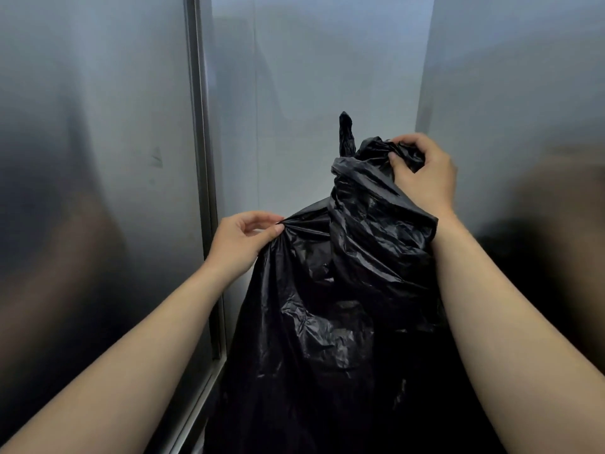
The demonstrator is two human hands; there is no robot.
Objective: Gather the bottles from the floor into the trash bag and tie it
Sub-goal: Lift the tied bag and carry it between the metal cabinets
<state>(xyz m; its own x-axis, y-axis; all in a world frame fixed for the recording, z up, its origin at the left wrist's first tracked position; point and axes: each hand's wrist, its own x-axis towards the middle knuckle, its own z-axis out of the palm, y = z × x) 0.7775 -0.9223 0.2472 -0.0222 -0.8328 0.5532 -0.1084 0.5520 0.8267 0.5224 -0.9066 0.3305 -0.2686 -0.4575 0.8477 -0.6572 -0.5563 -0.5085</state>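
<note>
A large black trash bag point(327, 322) fills the lower middle of the head view, held up in front of me. Its top is twisted into a bunch, with one thin tail of plastic sticking straight up. My right hand point(425, 178) grips the bunched top of the bag from the right. My left hand point(242, 240) pinches a fold of the bag's left upper edge between thumb and fingers. No bottles show; whatever is inside the bag is hidden by the black plastic.
Brushed metal wall panels point(98, 158) stand close on the left, ahead and on the right. A vertical metal frame strip point(203, 158) runs down just left of the bag.
</note>
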